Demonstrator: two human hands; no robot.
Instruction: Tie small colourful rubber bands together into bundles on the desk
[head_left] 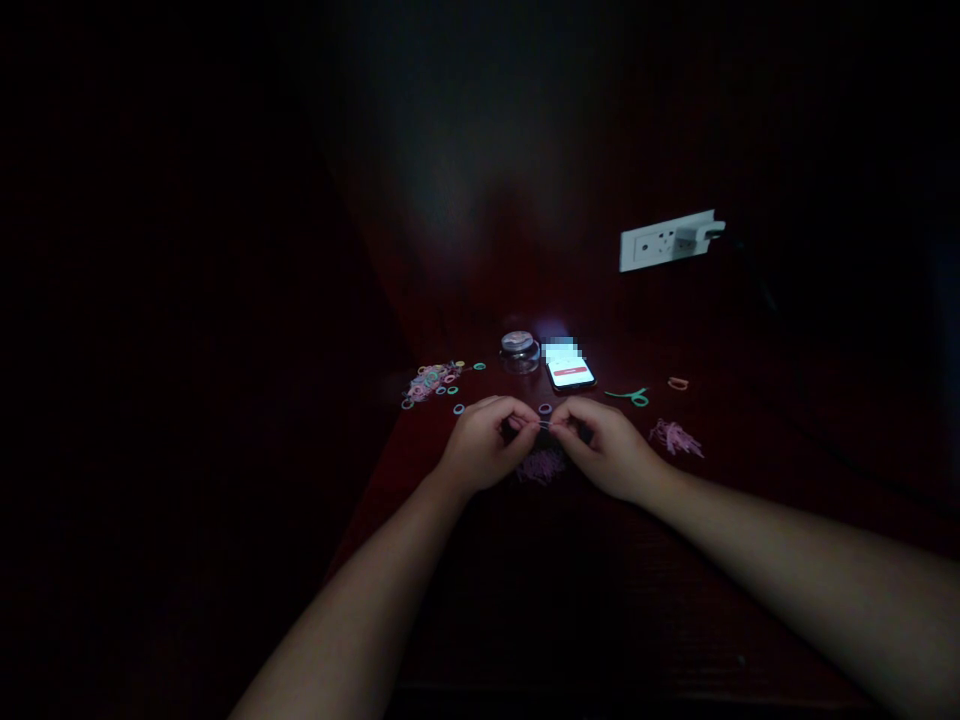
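Between the fingertips of my left hand [491, 440] and my right hand [604, 445] stretches a thin pale band [544, 425]. Both hands are closed in a pinch, one on each end of it. Below the fingertips lies a pile of purple strands [541, 465]. A small purple ring [545, 408] rests just beyond the fingers. To the right of my right hand is a bundle of pink strands [676, 438].
A mixed pile of coloured rings [431, 383] lies at the left on the dark red table [405, 450]. Farther back stand a lidded jar [520, 353] and a lit phone [571, 372]. Green scissors [634, 397] and an orange ring [678, 383] lie right. A socket [664, 243] is on the wall.
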